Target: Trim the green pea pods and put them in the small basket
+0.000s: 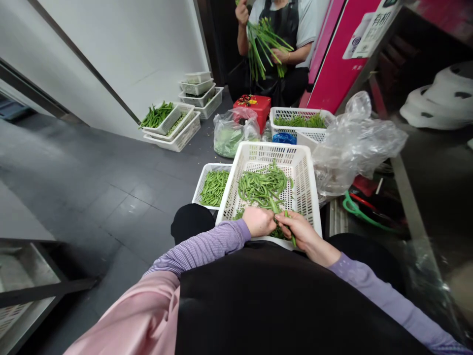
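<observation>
Green beans (pixel 264 185) lie piled in a large white slotted basket (pixel 314 197) against my black apron. Over its near end, my right hand (pixel 305 234) pinches a green bean (pixel 290 231) that slants down past the fingers. Its fingertips meet my left hand (pixel 258 221), which is closed in a fist with the back turned up. What the left fingers grip is hidden, though pale green shows just beyond them. Under the hands, small green bits show in the basket. To the left stands a smaller white basket (pixel 199 190) full of green beans (pixel 215 188).
Across from me a person (pixel 283 29) holds long green stalks (pixel 264 47). Between us are a red box (pixel 258 111) with scissors on it, a bagged green vegetable (pixel 231 138) and a basket of greens (pixel 301 121). Clear plastic (pixel 354 143) bulges at right; stacked baskets (pixel 199 93) line the wall.
</observation>
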A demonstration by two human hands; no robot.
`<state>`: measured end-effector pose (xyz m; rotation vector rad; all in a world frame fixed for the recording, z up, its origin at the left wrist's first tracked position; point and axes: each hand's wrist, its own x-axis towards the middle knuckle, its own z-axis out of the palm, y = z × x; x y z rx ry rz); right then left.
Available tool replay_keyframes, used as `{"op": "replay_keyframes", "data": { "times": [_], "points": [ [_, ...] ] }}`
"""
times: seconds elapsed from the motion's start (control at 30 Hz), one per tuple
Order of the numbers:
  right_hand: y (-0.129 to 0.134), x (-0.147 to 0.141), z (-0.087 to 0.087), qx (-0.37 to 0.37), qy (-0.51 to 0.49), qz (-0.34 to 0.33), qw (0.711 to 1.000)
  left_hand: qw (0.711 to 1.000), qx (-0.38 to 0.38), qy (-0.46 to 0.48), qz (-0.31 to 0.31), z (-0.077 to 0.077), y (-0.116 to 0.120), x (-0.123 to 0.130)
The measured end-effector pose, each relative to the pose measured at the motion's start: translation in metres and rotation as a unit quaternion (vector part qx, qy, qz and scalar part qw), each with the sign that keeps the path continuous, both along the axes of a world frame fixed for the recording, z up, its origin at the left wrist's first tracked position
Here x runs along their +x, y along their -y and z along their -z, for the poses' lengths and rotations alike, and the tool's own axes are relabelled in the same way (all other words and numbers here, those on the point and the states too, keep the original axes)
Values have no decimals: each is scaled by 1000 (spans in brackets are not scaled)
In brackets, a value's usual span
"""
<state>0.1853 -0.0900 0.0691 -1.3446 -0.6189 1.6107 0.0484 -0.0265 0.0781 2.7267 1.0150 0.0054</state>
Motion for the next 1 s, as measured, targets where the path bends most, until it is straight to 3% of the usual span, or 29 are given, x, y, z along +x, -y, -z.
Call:
{"op": "replay_keyframes", "data": {
  "times": [0.13,0.2,0.4,0.53,0.6,0.67,0.73,0.8,0.83,0.9,1.0],
  "points": [
    [4,11,1,-16,-32,-37,999,981,-21,-84,-174,0,-35,-20],
    [6,17,2,-30,-47,-67,996,977,-30,-91,-191,-3,-45,-28],
    [8,24,7,-72,-78,-111,988,999,32,-9,15,-10,-22,-21],
    [7,29,10,-83,-17,-198,977,988,13,-79,133,-8,-12,-15],
    [2,33,9,-38,98,-252,962,977,-26,-115,178,-8,-12,-14],
    [-7,35,6,40,207,-321,923,967,-85,-123,205,-10,-14,-10],
    [-17,34,2,111,256,-397,874,962,-164,-94,199,-12,-19,-6],
    [-24,29,1,137,249,-427,858,948,-267,-33,170,-13,-28,-2],
    [-25,25,3,134,230,-412,871,935,-322,4,146,-11,-32,-1],
    [-27,18,11,117,180,-319,923,902,-418,81,74,-4,-39,0],
    [-37,13,30,108,146,-77,980,873,-454,162,-68,18,-42,-2]
  ]
}}
